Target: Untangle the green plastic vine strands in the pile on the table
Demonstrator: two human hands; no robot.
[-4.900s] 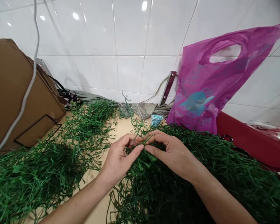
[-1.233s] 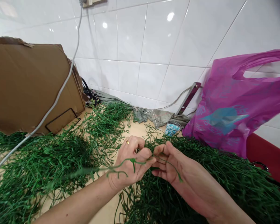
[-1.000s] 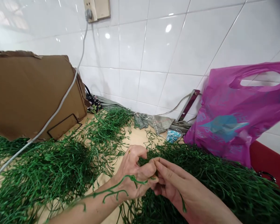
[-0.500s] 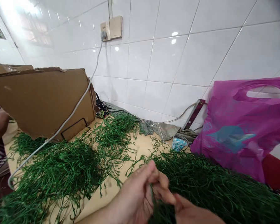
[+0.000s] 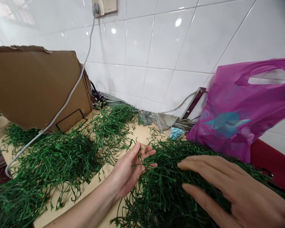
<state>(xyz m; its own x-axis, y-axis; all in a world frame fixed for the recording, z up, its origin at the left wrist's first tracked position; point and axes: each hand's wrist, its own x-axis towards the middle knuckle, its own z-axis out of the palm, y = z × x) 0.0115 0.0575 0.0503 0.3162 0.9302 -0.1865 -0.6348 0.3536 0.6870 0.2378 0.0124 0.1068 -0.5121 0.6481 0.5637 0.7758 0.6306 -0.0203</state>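
My left hand (image 5: 130, 169) is open, palm up with fingers spread, at the near edge of a large heap of green plastic vine sprigs (image 5: 171, 190). A few strands pass by its fingers. My right hand (image 5: 230, 186) lies flat on top of the same heap, fingers apart, holding nothing I can see. Two more heaps of the sprigs lie to the left, a wide one (image 5: 54, 155) and a smaller one (image 5: 116, 122), on a pale wooden tabletop (image 5: 142, 136).
A bent cardboard sheet (image 5: 35, 85) stands at the back left, crossed by a white cable (image 5: 68, 95). A magenta plastic bag (image 5: 235, 110) stands at the right, with a red object (image 5: 273, 161) beside it. Grey cloth (image 5: 159, 122) and a small cup of blue pieces (image 5: 175, 133) lie by the tiled wall (image 5: 156, 41).
My hands, pinching a sprig together earlier, have moved apart and opened. My right hand now rests on the heap. The view has shifted slightly, and no sprig shows held.
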